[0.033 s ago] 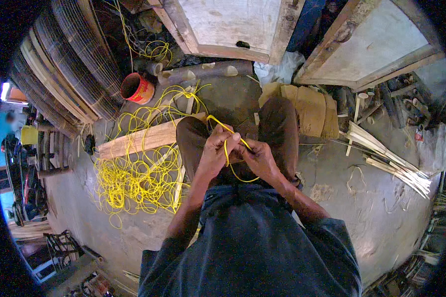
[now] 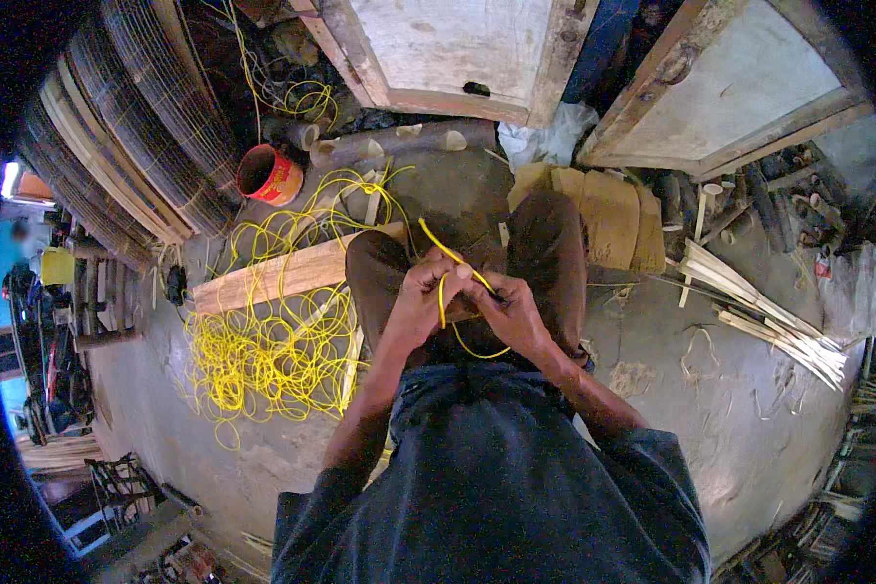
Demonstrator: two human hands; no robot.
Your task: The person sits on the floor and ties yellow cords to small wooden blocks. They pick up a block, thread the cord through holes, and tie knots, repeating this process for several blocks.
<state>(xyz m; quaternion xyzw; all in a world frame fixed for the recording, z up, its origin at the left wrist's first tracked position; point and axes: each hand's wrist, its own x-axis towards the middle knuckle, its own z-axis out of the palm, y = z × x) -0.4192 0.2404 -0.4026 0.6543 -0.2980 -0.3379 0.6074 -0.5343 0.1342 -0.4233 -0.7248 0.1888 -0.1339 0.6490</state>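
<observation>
Between my knees, both hands meet over a yellow cord (image 2: pixel 442 245). My left hand (image 2: pixel 420 297) pinches it with thumb and fingertips, while my right hand (image 2: pixel 509 310) is closed on it just beside, fingertips touching the left ones. One stretch of cord sticks out beyond the hands at the upper left. A short length hangs down next to the left thumb, and a slack curve sags below toward the right wrist. To the left, a large tangle of the same yellow cord (image 2: pixel 263 365) lies on the floor and over a wooden plank (image 2: pixel 297 265).
A red tin (image 2: pixel 271 175) stands beyond the plank. Rolled slatted mats (image 2: pixel 136 88) lean at the far left. Folded cardboard (image 2: pixel 608 209) lies past my right knee, near wood-framed panels (image 2: pixel 457 49). Pale split strips (image 2: pixel 764 316) are on the floor at right.
The cord's upper stretch has straightened and shifted slightly right and up. The short piece by my left thumb hangs straighter. Both hands stay nearly in place.
</observation>
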